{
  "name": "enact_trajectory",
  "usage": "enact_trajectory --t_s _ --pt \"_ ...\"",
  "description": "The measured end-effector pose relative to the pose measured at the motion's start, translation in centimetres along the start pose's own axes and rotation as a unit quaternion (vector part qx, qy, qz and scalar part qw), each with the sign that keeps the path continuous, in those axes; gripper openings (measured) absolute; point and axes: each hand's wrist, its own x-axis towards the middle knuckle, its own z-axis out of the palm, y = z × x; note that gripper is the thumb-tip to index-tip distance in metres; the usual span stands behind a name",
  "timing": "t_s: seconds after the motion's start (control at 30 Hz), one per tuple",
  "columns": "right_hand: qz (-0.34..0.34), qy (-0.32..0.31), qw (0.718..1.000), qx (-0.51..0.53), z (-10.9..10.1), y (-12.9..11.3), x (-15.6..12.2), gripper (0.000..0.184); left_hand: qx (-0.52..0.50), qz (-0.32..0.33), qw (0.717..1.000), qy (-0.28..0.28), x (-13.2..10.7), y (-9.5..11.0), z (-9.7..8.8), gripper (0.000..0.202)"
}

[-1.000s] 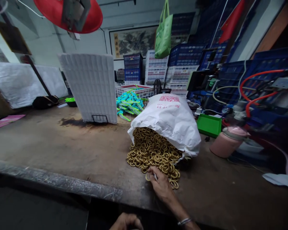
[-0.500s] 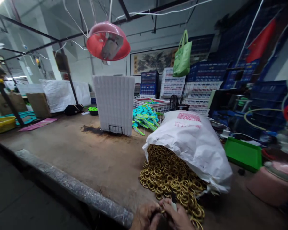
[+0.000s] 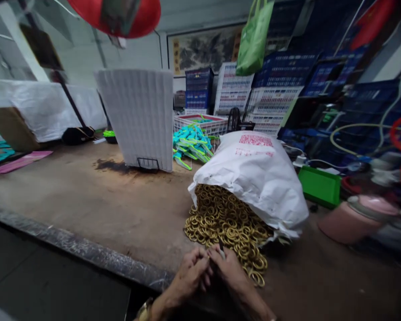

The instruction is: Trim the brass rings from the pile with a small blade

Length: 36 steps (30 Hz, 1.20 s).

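Note:
My left hand (image 3: 194,269) and my right hand (image 3: 226,264) are close together over the table's front edge, fingers curled in. From the right hand sticks up a small knife-like tool (image 3: 222,251) with a dark end and a pale part. The left fingertips are pinched against the right ones; a tiny yellowish spot shows there, too small to name. Just beyond the hands lies a heap of brass-coloured rings (image 3: 230,227), spilling from the mouth of a white sack (image 3: 263,178) that rests on its side.
A ribbed white panel (image 3: 140,120) stands upright on the table (image 3: 87,200). Behind the sack are turquoise and green hangers (image 3: 192,145) and stacked crates (image 3: 234,89). A green tray (image 3: 320,186) and a pink container (image 3: 357,218) sit at right. A red lamp (image 3: 120,18) hangs above.
The view has tilted down and turned somewhat right, so more of both hands and forearms shows. The hands stay together beside the rings, with the tool still in the right one.

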Motion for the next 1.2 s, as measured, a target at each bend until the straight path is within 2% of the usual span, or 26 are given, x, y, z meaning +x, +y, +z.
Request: enact_trajectory --t_s 0.13,0.3,0.43,0.53,0.63,0.8,0.93,1.07,1.2 --pt "0.024 -0.022 0.999 0.019 -0.3 -1.1 -0.2 0.038 -0.028 -0.002 0.999 -0.017 0.1 0.1 -0.1 0.036" --pt "0.009 -0.025 1.000 0.013 -0.7 -1.4 -0.5 0.034 -0.049 -0.006 0.999 -0.014 0.2 0.0 0.0 0.034" --pt "-0.023 0.031 0.990 -0.137 -1.1 -1.6 -0.9 0.027 -0.047 -0.012 0.999 -0.006 0.3 0.1 0.1 0.034" --pt "-0.066 0.013 0.959 -0.275 -1.1 -1.6 -1.4 0.016 -0.042 0.006 0.999 -0.005 0.6 -0.3 0.1 0.033" --pt "-0.083 -0.011 0.934 -0.347 -0.9 -1.3 -1.8 0.026 -0.037 0.015 0.999 0.003 0.8 -0.9 0.0 0.034" --pt "-0.085 -0.001 0.912 -0.402 -0.8 -1.3 -2.0 0.031 -0.008 0.027 1.000 0.012 0.6 -0.9 0.1 0.031" --pt "-0.080 -0.011 0.910 -0.406 -1.0 -1.6 -2.1 0.034 -0.005 0.044 0.999 0.010 0.2 -0.5 0.3 0.031" --pt "-0.066 -0.046 0.913 -0.400 -1.0 -2.3 -2.5 0.033 0.011 0.067 0.998 -0.005 -0.3 -0.2 0.3 0.031" --pt "-0.045 -0.024 0.894 -0.444 -0.7 -2.8 -3.1 0.031 0.017 0.042 0.999 -0.014 -1.1 0.2 0.5 0.030"
